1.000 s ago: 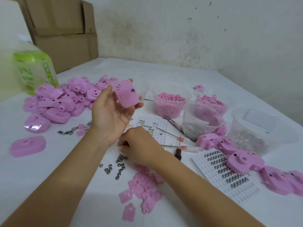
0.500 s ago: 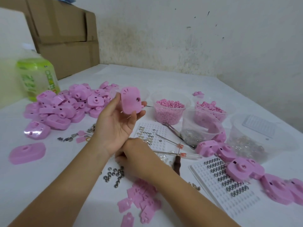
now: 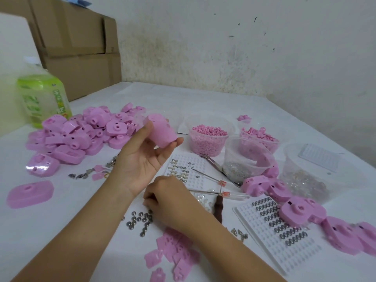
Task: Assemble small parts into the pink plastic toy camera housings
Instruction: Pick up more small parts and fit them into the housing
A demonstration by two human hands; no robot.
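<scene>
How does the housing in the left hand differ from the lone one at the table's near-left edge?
The held housing is raised and tilted, gripped by the left hand; the lone housing lies flat, untouched. The lone housing shows a round boss facing up; the held housing shows a smoother face. Both are pink plastic.

A rounded pink plastic camera housing (image 3: 161,132) tilts in my left hand (image 3: 140,161), mid-frame; small silver metal studs (image 3: 140,219) lie lower centre.
</scene>
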